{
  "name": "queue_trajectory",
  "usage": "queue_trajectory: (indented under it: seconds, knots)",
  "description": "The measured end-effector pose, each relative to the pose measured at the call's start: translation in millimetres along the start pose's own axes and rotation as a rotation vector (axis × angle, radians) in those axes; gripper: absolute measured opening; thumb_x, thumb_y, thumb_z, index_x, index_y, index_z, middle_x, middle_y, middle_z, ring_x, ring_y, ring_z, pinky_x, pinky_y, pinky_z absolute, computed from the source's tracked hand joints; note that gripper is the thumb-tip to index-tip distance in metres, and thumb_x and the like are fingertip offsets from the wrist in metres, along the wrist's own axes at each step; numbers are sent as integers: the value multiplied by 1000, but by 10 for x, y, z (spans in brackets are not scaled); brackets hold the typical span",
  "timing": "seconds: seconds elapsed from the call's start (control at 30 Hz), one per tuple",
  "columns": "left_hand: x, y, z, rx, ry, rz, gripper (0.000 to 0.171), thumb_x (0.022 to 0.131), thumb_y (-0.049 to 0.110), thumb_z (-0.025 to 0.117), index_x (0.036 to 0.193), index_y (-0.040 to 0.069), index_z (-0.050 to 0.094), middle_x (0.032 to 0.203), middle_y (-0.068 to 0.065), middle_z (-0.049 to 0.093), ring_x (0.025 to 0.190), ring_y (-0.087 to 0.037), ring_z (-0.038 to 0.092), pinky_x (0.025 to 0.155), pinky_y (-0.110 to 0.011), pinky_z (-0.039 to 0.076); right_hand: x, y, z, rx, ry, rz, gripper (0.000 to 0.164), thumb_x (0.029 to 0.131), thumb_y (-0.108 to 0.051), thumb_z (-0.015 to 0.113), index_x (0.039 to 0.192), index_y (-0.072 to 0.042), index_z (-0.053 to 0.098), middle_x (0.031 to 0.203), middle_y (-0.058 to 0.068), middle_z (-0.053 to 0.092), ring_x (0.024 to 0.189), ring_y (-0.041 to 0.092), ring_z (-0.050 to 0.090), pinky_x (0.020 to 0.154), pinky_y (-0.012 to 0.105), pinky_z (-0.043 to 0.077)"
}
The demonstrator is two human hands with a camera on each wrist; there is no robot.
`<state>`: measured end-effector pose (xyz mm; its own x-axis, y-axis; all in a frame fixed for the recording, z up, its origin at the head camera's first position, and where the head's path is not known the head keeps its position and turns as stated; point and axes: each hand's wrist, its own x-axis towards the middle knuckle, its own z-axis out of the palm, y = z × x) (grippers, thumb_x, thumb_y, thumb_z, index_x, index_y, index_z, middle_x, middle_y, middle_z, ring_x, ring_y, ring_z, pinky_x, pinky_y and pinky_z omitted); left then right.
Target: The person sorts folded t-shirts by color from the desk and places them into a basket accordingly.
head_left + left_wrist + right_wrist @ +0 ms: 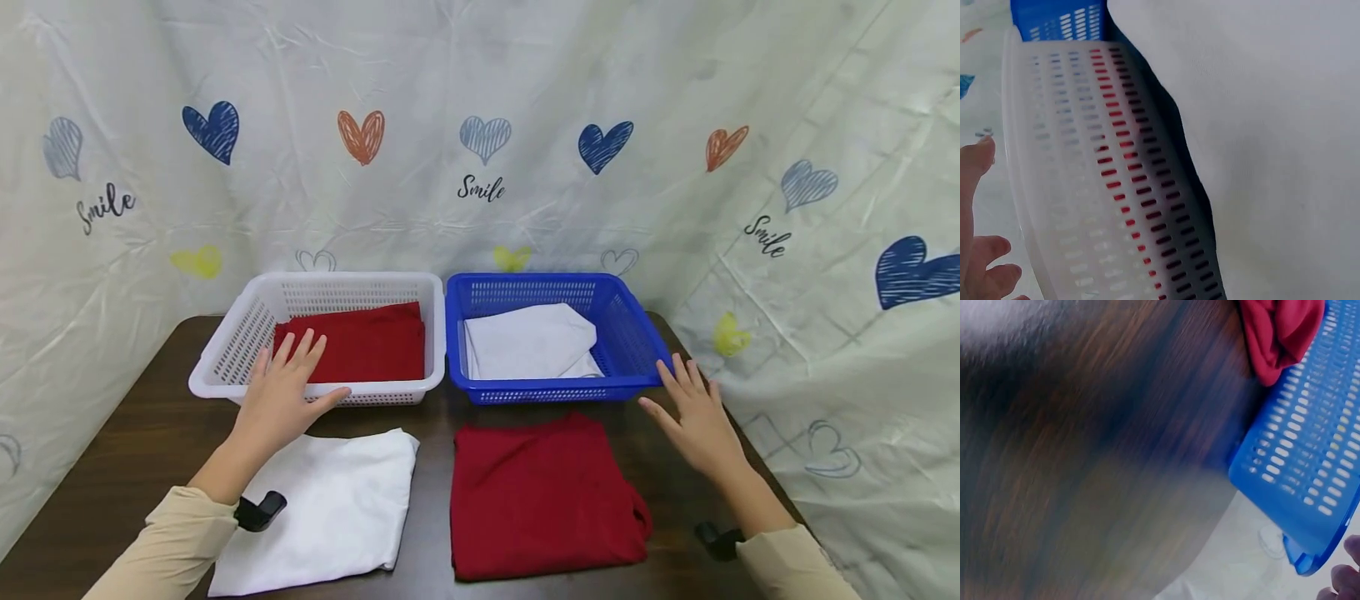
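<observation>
In the head view my left hand (279,400) is spread with straight fingers over the front rim of the white basket (390,392), holding nothing. A folded red cloth (367,342) lies inside that basket. My right hand (696,417) hovers with fingers apart by the front right corner of the blue basket (555,390), also holding nothing. Inside the blue basket lies a folded white cloth (528,342). On the table, a second folded white cloth (330,508) lies before the white basket, partly under my left forearm. A second folded red cloth (543,500) lies before the blue basket.
Both baskets stand side by side at the back of the dark wooden table (427,500). A pale curtain (420,200) printed with hearts hangs close behind and along the right side. Each wrist bears a black strap mount (260,510).
</observation>
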<state>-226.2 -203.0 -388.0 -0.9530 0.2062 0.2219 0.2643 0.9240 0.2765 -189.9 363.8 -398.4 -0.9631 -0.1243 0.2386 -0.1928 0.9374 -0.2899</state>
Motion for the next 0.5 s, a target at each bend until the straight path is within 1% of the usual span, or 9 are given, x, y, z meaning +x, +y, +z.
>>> queue_trajectory:
  seconds: [0.13, 0.37, 0.5]
  knots:
    - [-15, 85, 20, -13, 13, 2, 90, 86, 47, 70, 155, 4, 30, 161, -24, 26, 149, -47, 17, 121, -66, 6, -34, -71, -4, 11, 1, -13, 74, 101, -45, 51, 156, -3, 24, 163, 28, 12, 153, 44, 0, 120, 65, -9]
    - [-14, 220, 88, -20, 4, 23, 90, 85, 47, 72, 154, 5, 33, 161, -23, 28, 149, -47, 19, 121, -66, 10, -101, -229, -25, 23, 10, -55, 76, 99, -46, 55, 157, -8, 26, 162, 27, 20, 155, 39, 4, 123, 62, -4]
    - [-18, 321, 164, -19, 7, 47, 90, 84, 49, 72, 154, 5, 35, 161, -21, 30, 149, -45, 21, 121, -64, 12, -121, -287, -17, 16, 20, -74, 75, 98, -45, 56, 156, -6, 30, 161, 27, 23, 154, 40, 8, 124, 60, -4]
